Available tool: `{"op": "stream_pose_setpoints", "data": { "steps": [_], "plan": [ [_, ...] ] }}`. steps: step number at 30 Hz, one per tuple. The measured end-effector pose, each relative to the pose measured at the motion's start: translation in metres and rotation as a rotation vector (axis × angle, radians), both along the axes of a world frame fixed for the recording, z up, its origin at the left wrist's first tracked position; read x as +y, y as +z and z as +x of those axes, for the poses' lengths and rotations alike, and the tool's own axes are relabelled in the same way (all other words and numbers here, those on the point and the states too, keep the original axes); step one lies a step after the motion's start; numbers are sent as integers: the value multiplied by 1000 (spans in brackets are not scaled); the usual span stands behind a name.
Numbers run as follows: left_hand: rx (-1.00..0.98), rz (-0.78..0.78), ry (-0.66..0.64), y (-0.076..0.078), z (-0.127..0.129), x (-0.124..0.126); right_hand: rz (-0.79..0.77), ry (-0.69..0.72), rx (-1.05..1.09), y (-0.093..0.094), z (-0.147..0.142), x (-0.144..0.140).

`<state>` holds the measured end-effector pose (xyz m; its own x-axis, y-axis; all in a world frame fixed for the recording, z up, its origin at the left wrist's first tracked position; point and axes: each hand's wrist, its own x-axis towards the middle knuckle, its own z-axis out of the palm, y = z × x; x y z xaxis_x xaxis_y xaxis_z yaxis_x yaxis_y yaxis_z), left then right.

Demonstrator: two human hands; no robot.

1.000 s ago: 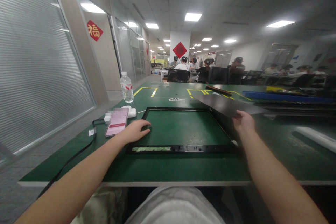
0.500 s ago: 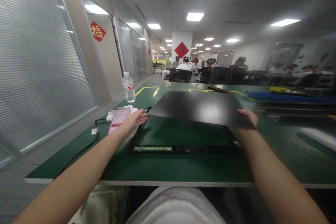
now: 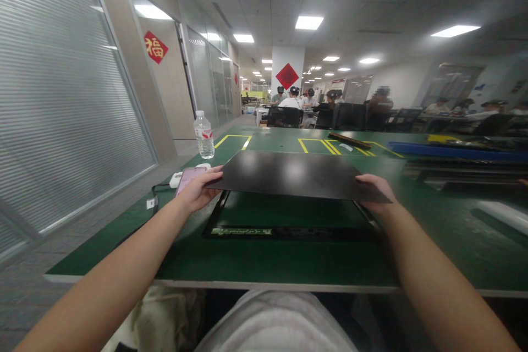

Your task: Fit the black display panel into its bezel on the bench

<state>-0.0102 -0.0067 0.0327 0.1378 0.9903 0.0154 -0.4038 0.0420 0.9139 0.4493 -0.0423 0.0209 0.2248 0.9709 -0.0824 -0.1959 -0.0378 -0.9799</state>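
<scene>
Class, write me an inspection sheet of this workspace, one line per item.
Surface: green table, marked with yellow tape.
Work items: dark panel above a black frame with a green strip.
Clutter: upright bottle and phone at left; blue item at right.
Hands: left hand and right hand hold the panel at opposite ends.
Cables: black cable near the phone.
Surroundings: people seated beyond, chairs, red diamond on a pillar.

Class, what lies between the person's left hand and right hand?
In the head view, a dark panel spans the stretch from the left hand to the right hand, held above a black frame.
</scene>
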Motion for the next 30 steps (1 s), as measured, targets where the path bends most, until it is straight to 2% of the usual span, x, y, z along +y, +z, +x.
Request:
{"op": "stream_pose_setpoints", "data": {
  "steps": [2,4,8,13,20,24,27,30],
  "plan": [
    [-29,20,20,2,-2,-1,-151,39,25,0,-3,-2],
    [-41,49,43,5,-3,-2,-235,94,26,-1,-5,-2],
    [-19,116,63,9,-5,-4,-223,168,44,-7,-4,3],
    [28,103,96,7,-5,-3,-213,58,-45,-13,-1,9],
    [130,85,114,6,-1,-5,-190,-102,-209,-9,-8,3],
    [172,103,95,4,6,-9,-109,-222,-462,-12,-9,5],
    [186,98,55,0,10,-9,-72,-254,-679,-17,-3,8],
    [198,79,56,-4,11,-8,-84,-256,-782,-22,6,12]
  ]
}}
